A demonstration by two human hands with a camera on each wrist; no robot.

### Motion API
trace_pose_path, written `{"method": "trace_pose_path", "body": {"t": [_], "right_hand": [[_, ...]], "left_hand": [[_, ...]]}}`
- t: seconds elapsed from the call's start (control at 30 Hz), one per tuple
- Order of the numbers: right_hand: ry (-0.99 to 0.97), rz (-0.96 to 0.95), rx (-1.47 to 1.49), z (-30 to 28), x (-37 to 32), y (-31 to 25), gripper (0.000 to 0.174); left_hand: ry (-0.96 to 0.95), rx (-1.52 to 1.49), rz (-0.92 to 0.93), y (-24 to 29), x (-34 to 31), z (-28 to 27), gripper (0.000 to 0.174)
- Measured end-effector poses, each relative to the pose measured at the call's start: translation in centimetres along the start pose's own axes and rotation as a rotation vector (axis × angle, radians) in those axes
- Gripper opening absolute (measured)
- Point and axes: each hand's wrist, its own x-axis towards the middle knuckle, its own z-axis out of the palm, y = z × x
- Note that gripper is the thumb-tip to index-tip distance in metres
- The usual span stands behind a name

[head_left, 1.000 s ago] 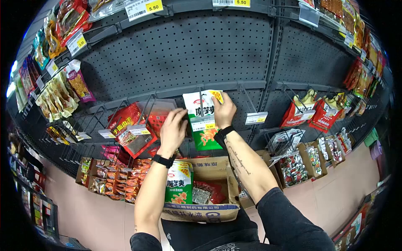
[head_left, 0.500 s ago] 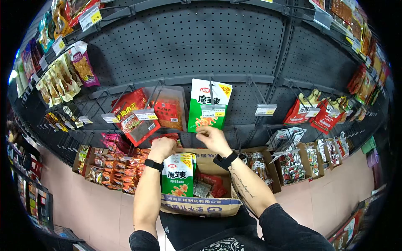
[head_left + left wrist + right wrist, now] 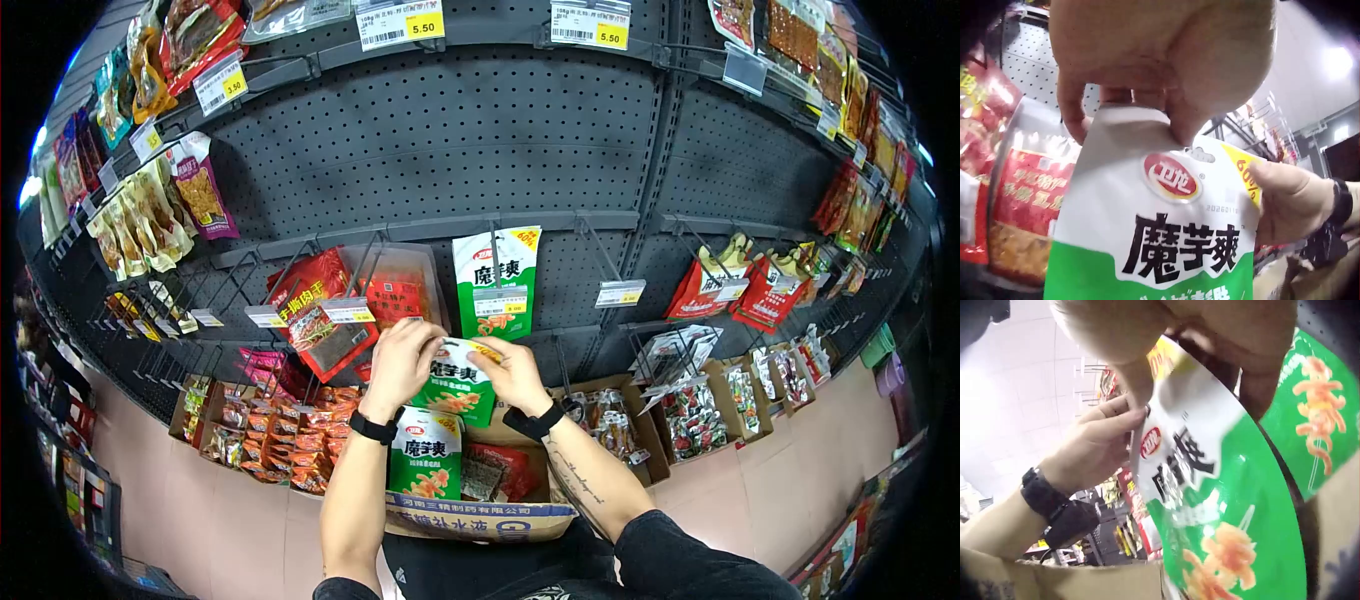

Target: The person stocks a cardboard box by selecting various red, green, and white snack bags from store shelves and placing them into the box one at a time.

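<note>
Both hands hold a green-and-white snack bag (image 3: 455, 387) by its top corners, above an open cardboard box (image 3: 478, 522). My left hand (image 3: 402, 362) pinches the left corner between thumb and fingers, close to the hang hole seen in the left wrist view. At the yellow-printed corner, my right hand (image 3: 512, 372) grips with its thumb on the front. A matching bag (image 3: 497, 255) hangs on a shelf hook just behind, with a price tag before it. Another matching bag (image 3: 425, 455) stands inside the box, beside red packs (image 3: 512, 470).
Wire hooks with price tags (image 3: 620, 293) stick out from a perforated back panel (image 3: 450, 140). Red meat-snack bags (image 3: 318, 315) hang at left, more red bags (image 3: 708, 278) at right. Boxes of small orange packs (image 3: 275, 432) line the lower shelf.
My hands first were at the hanging bag, then came down to the box. Now they are raised above it with another green-and-white bag between them. The first bag stays on its hook.
</note>
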Motion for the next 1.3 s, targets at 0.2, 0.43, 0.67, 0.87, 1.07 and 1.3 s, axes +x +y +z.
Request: {"method": "trace_pose_path", "body": {"t": [0.2, 0.43, 0.67, 0.87, 1.07, 1.3], "right_hand": [[0.466, -0.085, 0.293, -2.6, 1.3, 0.4, 0.021], [0.503, -0.156, 0.103, -4.4, 2.4, -2.3, 0.019], [0.502, -0.208, 0.009, -4.6, 3.3, -2.7, 0.017], [0.516, -0.239, -0.044, -4.4, 3.5, -2.6, 0.017], [0.579, -0.216, 0.003, -4.4, 2.9, -2.8, 0.016], [0.549, -0.25, -0.105, -4.4, 2.7, -2.7, 0.017]], "left_hand": [[-0.027, -0.397, -0.15, 1.5, 4.6, 2.5, 0.015], [0.091, -0.666, -0.234, 1.5, 6.0, 4.3, 0.015], [0.076, -0.555, -0.241, 1.5, 6.2, 3.6, 0.02], [0.086, -0.503, -0.242, 2.0, 6.2, 3.3, 0.023], [0.133, -0.445, -0.125, 3.2, 6.4, 3.4, 0.026], [0.132, -0.438, -0.145, 1.8, 5.7, 4.0, 0.016]]}}
